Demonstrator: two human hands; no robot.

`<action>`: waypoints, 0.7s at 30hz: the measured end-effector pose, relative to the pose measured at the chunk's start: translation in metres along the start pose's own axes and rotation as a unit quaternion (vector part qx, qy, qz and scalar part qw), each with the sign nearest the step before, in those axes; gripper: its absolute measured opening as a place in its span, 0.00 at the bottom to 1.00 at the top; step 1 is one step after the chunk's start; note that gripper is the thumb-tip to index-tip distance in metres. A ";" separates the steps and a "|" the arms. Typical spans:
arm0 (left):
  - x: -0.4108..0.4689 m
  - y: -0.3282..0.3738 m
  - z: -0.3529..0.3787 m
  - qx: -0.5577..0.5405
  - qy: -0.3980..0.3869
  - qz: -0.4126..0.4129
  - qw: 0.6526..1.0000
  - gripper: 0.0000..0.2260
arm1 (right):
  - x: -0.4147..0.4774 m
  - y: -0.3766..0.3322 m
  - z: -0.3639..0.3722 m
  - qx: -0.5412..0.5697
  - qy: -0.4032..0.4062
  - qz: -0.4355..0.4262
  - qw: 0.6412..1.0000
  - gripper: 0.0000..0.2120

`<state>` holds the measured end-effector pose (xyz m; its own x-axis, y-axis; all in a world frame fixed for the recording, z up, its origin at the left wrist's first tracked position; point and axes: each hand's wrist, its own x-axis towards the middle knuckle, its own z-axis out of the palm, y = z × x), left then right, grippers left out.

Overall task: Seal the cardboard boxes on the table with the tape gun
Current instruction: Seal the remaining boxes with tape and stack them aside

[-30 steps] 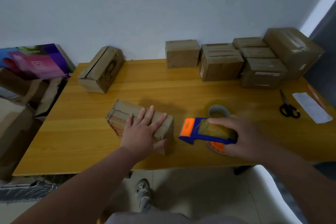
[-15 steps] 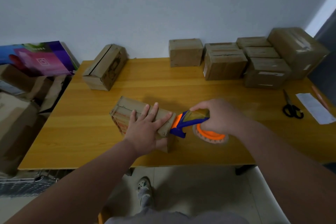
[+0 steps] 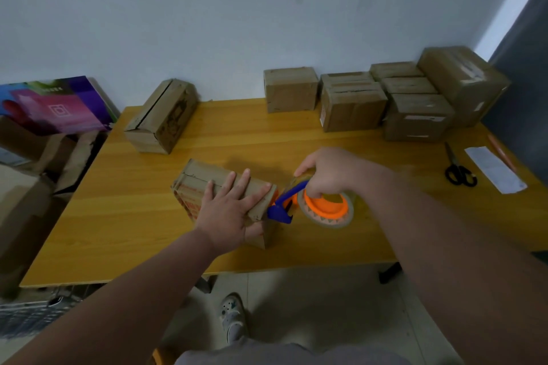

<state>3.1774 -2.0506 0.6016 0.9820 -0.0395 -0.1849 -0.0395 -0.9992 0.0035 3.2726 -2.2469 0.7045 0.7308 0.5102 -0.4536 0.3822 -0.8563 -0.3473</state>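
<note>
A long brown cardboard box (image 3: pixel 198 178) lies near the front middle of the wooden table (image 3: pixel 118 216). My left hand (image 3: pixel 229 210) presses flat on its top, fingers spread, thumb down the near side. My right hand (image 3: pixel 327 175) grips the blue and orange tape gun (image 3: pixel 314 204), tilted so its blue nose meets the box's right end. The orange hub and tape roll face me. The seam under my left hand is hidden.
Another long box (image 3: pixel 161 115) lies at the back left. Several brown boxes (image 3: pixel 353 104) are grouped along the back right by the wall. Black scissors (image 3: pixel 459 170) and a white paper slip (image 3: pixel 493 169) lie at the right edge. More cartons (image 3: pixel 35 157) stand off the table's left.
My right hand lifted the tape gun off the table, tipped it and brought it left against the box's right end. My left hand stayed flat on the box.
</note>
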 end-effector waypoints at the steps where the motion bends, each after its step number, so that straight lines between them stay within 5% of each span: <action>1: -0.001 0.000 0.001 -0.002 0.004 0.003 1.000 0.34 | 0.002 -0.003 0.007 -0.011 -0.017 0.001 1.000 0.26; 8: -0.002 0.002 -0.004 -0.020 -0.006 0.000 1.000 0.36 | 0.008 0.001 0.053 0.028 -0.083 0.024 0.996 0.28; 15: -0.001 0.013 -0.013 -0.074 -0.009 0.016 0.997 0.38 | -0.006 0.045 0.033 0.103 0.035 0.081 0.991 0.31; 21: 0.015 0.035 -0.015 -0.120 0.051 -0.055 0.990 0.22 | -0.016 0.054 0.045 0.278 0.130 0.107 0.946 0.37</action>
<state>3.1934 -2.0858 0.6141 0.9918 0.0821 -0.0979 0.1023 -0.9693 0.2237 3.2560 -2.2981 0.6557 0.8997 0.2308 -0.3706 -0.0937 -0.7269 -0.6803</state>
